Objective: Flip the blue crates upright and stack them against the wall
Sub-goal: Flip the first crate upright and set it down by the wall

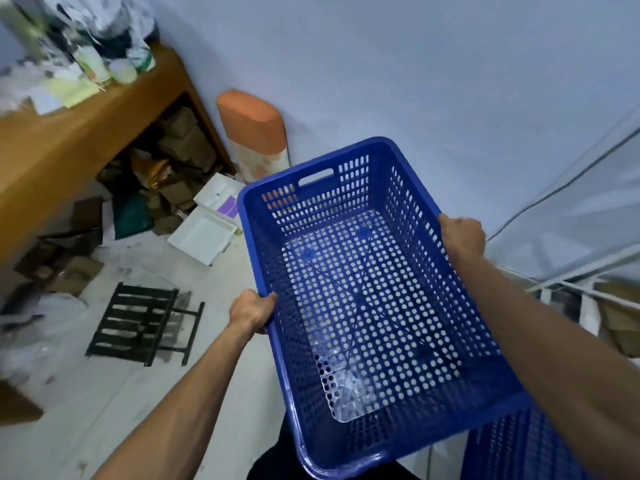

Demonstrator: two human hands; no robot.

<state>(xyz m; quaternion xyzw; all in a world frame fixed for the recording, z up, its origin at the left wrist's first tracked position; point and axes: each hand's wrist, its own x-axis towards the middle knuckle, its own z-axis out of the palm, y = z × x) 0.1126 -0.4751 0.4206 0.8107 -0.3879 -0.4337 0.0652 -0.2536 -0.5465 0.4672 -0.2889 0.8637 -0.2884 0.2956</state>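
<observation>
At the near edge of the view, two bare forearms reaching forward from a strip of dark clothing (pixel 277 462). Between them, a blue crate (pixel 374 306), opening upward, held clear of the floor and tilted a little, its perforated base and slotted walls empty. Left hand (pixel 251 311) clamped on the left long rim, fingers curled over the edge. Right hand (pixel 462 235) gripping the right long rim farther along, knuckles up, fingertips hidden on the outer side. Below the crate's near right corner, part of a second blue crate (pixel 519 448); contact between the two impossible to tell.

Underfoot, a pale, scuffed floor (pixel 214 375). On it to the left, a black slatted rack (pixel 138 323) lying flat, and beyond that two white trays (pixel 204 237) resting near the crate's far left corner.

Farther left, a wooden table (pixel 69 143) with blurred bottles and papers (pixel 104 60) on top and crumpled cardboard (pixel 180 140) piled underneath. Just beside the table leg, an orange-topped cushion (pixel 251 126) standing upright against a plain pale blue wall (pixel 415 81). To the right, a translucent sheet (pixel 588 202) stretched over a white metal frame (pixel 585 261). Crate's far end, with its handle slot, pointing at the wall, near it but not touching.
</observation>
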